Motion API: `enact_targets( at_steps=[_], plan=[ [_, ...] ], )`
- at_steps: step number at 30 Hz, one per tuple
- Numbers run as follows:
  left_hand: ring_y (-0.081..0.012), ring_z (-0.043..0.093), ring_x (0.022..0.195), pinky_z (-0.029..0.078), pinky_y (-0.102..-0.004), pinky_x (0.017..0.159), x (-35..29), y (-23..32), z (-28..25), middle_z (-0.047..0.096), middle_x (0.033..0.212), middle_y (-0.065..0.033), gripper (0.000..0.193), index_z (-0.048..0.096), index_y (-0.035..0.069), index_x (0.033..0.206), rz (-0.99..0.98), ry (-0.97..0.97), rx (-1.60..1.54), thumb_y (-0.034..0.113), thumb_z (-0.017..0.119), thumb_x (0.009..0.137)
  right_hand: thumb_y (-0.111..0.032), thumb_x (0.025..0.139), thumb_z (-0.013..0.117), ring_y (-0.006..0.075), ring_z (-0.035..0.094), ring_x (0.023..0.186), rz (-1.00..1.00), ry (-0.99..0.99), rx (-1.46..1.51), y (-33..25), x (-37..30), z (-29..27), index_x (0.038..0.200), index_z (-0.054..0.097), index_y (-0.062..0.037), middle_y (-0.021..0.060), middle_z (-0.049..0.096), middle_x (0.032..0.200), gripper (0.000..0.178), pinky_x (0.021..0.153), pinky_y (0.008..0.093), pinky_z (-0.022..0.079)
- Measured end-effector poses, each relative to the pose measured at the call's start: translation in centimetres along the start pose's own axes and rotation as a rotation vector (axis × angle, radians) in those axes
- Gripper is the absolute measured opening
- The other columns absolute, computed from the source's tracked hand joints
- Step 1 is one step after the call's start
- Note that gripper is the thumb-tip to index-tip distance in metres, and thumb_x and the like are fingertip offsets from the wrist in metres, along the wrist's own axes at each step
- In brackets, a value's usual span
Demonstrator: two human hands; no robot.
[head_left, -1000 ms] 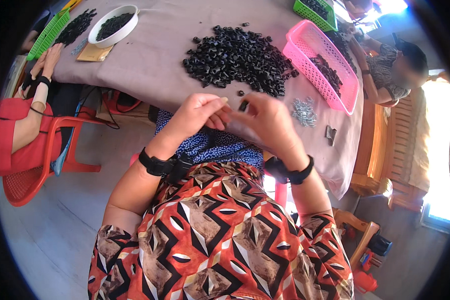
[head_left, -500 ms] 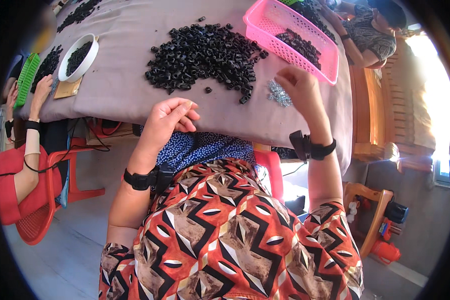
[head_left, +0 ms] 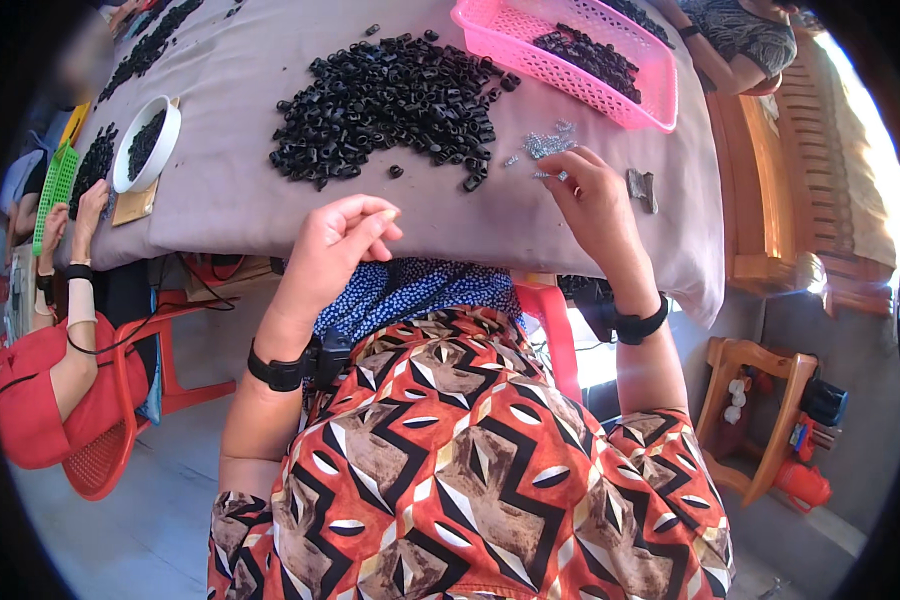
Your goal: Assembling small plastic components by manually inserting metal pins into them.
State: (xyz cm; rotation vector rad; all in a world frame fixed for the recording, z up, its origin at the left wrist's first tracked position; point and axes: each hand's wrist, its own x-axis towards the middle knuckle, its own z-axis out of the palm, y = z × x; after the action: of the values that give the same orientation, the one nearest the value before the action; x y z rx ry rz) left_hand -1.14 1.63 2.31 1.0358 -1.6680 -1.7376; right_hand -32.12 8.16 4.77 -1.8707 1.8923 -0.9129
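My left hand (head_left: 345, 242) hovers at the table's near edge, fingers curled and thumb pressed to the index finger. Whatever it holds, if anything, is hidden. To its right, my right hand (head_left: 598, 208) reaches over the table with fingertips pinched on small silver screws (head_left: 562, 176). Just beyond those fingertips lies a loose little heap of the same screws (head_left: 545, 144). A large pile of small black plastic parts (head_left: 385, 105) spreads across the cloth ahead of both hands, with one stray black part (head_left: 396, 171) at its near side.
A pink perforated basket (head_left: 660, 115) holding black parts stands at the far right. Beside my right hand lies a small grey piece (head_left: 642, 190). At left are a white bowl (head_left: 172, 130) and green basket (head_left: 58, 195), near a co-worker's hands (head_left: 90, 210). Another person sits far right.
My right hand has moved down and slightly left, its fingertips coming to the screws, which are more spread out. The grey piece now shows. My left hand stays nearly still; the view has shifted slightly.
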Motion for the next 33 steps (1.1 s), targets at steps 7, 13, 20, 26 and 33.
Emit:
enact_targets(
  at_steps=[7, 13, 20, 26, 33],
  plan=[
    [-0.0043, 0.056, 0.07, 0.047, -0.0213, 0.063, 3.0, 3.5, 4.6, 0.062, 0.093, -0.001, 0.028, 0.063, 0.002, 0.123, 0.238, -0.061, 0.452, 0.01, 0.063, 0.095, -0.007, 0.087, 0.063, 0.0371, 0.065, 0.09, -0.087, -0.058, -0.182, -0.8, -0.3, 1.3, 0.11, 0.069, -0.008, 0.0139, 0.064, 0.099, 0.024, 0.078, 0.0445, 0.053],
    [-0.0171, 0.061, 0.067, 0.05, -0.03, 0.066, 5.3, 1.5, 5.8, 0.061, 0.093, -0.01, 0.031, 0.064, 0.003, 0.119, 0.419, -0.019, 0.725, 0.01, 0.069, 0.089, -0.006, 0.086, 0.063, 0.0363, 0.065, 0.091, -0.103, -0.064, -0.124, 0.1, -1.2, 1.3, 0.111, 0.07, -0.0073, 0.0126, 0.064, 0.101, 0.026, 0.079, 0.0437, 0.053],
    [-0.0198, 0.062, 0.07, 0.051, -0.0325, 0.066, 5.6, 2.0, 5.8, 0.062, 0.091, -0.01, 0.023, 0.064, 0.004, 0.108, 0.394, -0.01, 0.766, 0.012, 0.07, 0.087, -0.003, 0.089, 0.062, 0.0367, 0.065, 0.094, -0.135, 0.014, -0.108, -0.4, -2.7, 1.1, 0.11, 0.07, -0.0027, 0.0137, 0.065, 0.11, 0.022, 0.082, 0.041, 0.053],
    [-0.0216, 0.062, 0.071, 0.051, -0.0328, 0.066, 5.8, 1.2, 5.9, 0.061, 0.089, -0.0087, 0.015, 0.061, 0.004, 0.099, 0.416, 0.057, 0.797, 0.01, 0.068, 0.087, -0.003, 0.087, 0.063, 0.0348, 0.065, 0.097, -0.09, 0.047, -0.015, 0.5, -3.8, 1.1, 0.104, 0.07, -0.0001, 0.013, 0.066, 0.107, 0.018, 0.085, 0.0404, 0.053],
    [-0.021, 0.059, 0.065, 0.049, -0.0329, 0.063, 5.6, 1.2, 5.7, 0.059, 0.086, -0.0089, 0.016, 0.06, 0.004, 0.098, 0.411, 0.046, 0.807, 0.01, 0.069, 0.087, -0.004, 0.088, 0.063, 0.0363, 0.065, 0.097, -0.085, 0.066, 0.063, 1.0, -4.3, 1.3, 0.104, 0.068, 0.0011, 0.0155, 0.065, 0.107, 0.018, 0.085, 0.0404, 0.053]
  ],
)
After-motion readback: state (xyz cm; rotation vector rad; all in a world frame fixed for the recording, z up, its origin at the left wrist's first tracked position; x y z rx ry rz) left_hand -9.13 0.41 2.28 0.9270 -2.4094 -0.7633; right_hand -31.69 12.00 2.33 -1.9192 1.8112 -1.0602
